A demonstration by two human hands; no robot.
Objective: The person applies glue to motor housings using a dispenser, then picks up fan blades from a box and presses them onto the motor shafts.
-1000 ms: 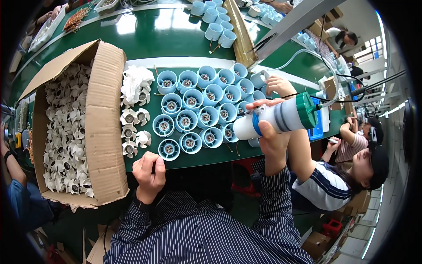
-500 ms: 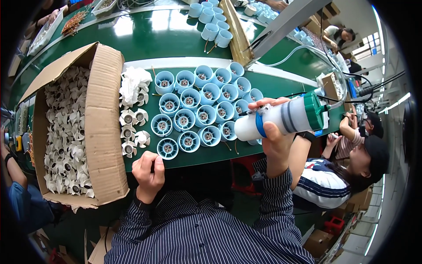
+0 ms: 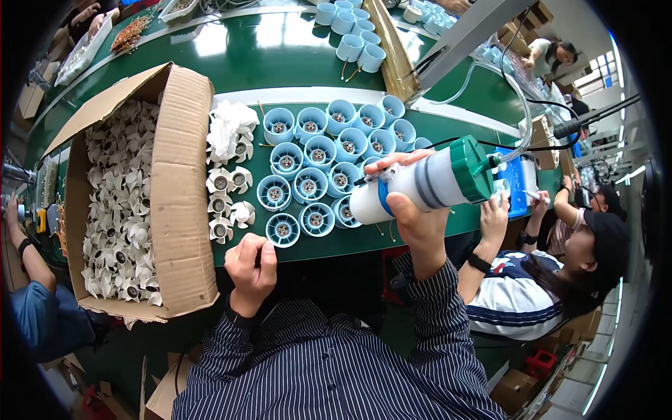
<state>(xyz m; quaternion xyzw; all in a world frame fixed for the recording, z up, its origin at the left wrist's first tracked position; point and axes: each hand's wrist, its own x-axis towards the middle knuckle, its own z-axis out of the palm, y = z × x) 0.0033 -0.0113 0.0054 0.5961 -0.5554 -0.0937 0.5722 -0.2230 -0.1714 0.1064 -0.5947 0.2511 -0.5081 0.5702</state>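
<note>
Right hand (image 3: 420,220) is wrapped around a white dispenser bottle (image 3: 420,185) with a green cap (image 3: 470,169), held sideways over the right end of the blue cup cluster, nozzle end pointing left. A thin clear tube (image 3: 521,119) runs from the cap end up and to the far right. Left hand (image 3: 252,269) is clenched in a loose fist at the near edge of the green tabletop (image 3: 280,56), thumb up, gripping nothing that shows; it sits just near of the closest cup.

Light-blue round cups (image 3: 315,157), each with a small metal core inside, stand packed in rows mid-tabletop. Just left of them lie a few white fan impellers (image 3: 227,203) and a crumpled white rag (image 3: 227,126). Far left, an open cardboard box (image 3: 182,182) is full of the same white impellers. More blue cups (image 3: 353,35) sit farther back.

To the right a co-worker in a dark cap (image 3: 609,238) is at the same tabletop beside a blue tray (image 3: 514,178). Another person's sleeve (image 3: 38,315) shows at the near left.
</note>
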